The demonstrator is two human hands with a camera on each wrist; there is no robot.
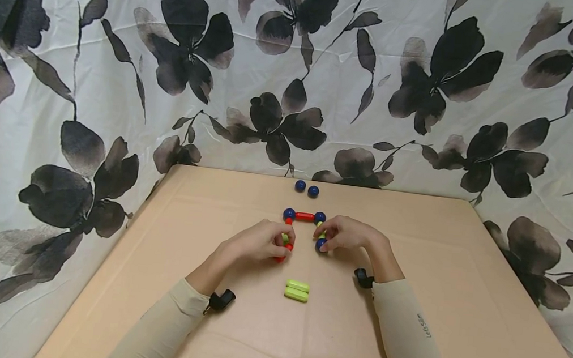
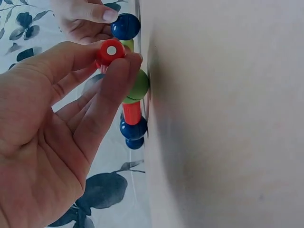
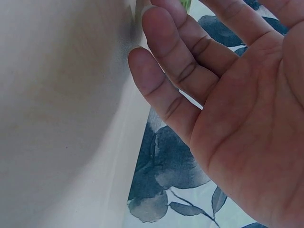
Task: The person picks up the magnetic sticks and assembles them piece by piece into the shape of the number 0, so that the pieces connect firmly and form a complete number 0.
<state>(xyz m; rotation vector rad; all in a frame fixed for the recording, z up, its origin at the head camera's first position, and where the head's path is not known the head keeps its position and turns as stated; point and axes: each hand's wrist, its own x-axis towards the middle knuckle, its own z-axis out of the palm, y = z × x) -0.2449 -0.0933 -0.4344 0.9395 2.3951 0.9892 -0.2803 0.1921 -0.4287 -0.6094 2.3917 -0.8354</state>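
My left hand (image 1: 263, 239) pinches a red rod (image 2: 105, 58) between thumb and fingers; a white dot marks its end. Close by is a green ball (image 2: 139, 85), joined through another red rod (image 2: 132, 113) to a blue ball (image 1: 289, 213). A red rod (image 1: 305, 216) links that ball to a second blue ball (image 1: 320, 217). My right hand (image 1: 350, 234) pinches a blue ball (image 1: 320, 245) at the near end of a yellow-green rod (image 1: 322, 235), partly covered by fingers. In the right wrist view, the palm shows but the held ball does not.
Two yellow-green rods (image 1: 297, 290) lie side by side on the tan tabletop (image 1: 191, 335), nearer than the hands. Two loose blue balls (image 1: 306, 189) sit near the far table edge. Behind hangs a white cloth (image 1: 354, 105) printed with dark flowers.
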